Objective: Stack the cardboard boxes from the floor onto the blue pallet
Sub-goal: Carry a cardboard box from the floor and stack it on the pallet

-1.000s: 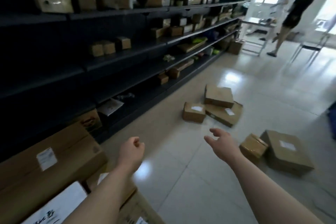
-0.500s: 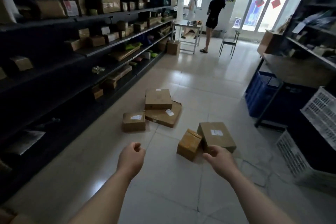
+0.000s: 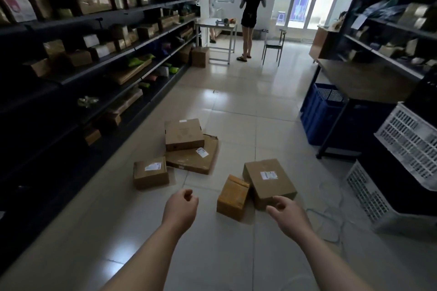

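Several cardboard boxes lie on the tiled floor ahead. A square box (image 3: pixel 184 133) rests on a flat wide box (image 3: pixel 194 158), with a small labelled box (image 3: pixel 150 173) to their left. Closer to me, a small yellowish box (image 3: pixel 233 196) leans against a larger labelled box (image 3: pixel 268 181). My left hand (image 3: pixel 181 210) hangs in front of me, fingers curled, holding nothing. My right hand (image 3: pixel 287 216) is loosely curled and empty, just short of the larger box's near corner. No blue pallet shows; only a blue crate (image 3: pixel 316 111) stands at the right.
Dark shelving (image 3: pixel 99 59) full of parcels runs along the left. A shelf unit with a wooden table top (image 3: pixel 361 80) and white crates (image 3: pixel 409 142) stand at the right. Two people (image 3: pixel 250 9), a table (image 3: pixel 216 25) and a chair (image 3: pixel 273 45) are far down the aisle.
My view has swung right from the left shelves to the aisle. The floor boxes are now centred and closer, and both hands have come nearer to them.
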Available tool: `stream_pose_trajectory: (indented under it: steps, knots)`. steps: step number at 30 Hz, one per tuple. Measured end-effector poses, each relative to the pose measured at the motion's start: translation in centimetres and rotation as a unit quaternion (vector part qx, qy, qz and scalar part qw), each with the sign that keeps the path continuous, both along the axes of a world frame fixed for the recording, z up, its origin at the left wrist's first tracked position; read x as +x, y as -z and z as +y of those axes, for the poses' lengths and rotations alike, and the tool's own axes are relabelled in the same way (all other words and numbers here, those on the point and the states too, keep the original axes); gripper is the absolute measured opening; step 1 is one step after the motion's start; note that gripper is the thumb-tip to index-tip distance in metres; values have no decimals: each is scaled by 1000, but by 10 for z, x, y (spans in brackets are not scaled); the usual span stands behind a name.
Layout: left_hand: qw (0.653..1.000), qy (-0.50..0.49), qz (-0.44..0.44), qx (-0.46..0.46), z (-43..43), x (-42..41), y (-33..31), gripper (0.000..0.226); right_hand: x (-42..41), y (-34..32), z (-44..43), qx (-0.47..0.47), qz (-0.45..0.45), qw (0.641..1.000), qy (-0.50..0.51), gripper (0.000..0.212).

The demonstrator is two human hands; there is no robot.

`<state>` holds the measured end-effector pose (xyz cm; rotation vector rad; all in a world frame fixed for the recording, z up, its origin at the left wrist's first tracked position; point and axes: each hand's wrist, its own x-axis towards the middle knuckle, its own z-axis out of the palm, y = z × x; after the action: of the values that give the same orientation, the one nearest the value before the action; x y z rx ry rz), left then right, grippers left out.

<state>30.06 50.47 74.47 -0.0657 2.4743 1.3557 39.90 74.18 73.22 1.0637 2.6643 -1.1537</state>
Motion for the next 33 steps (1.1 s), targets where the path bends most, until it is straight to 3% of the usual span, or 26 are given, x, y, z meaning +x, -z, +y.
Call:
stream_pose_trajectory:
  steps: [14,24,33]
  knots:
    - [990,127,-25,-54,97,-216,7,42,-170,16,62,-80,22,988,134,49]
    - [986,146,-57,-57,253,-321,37,42,-269,54,206,-94,14,980,174,46]
    - [977,161,-114,-78,384,-408,103,41,-328,116,336,-118,-26,962,246,49]
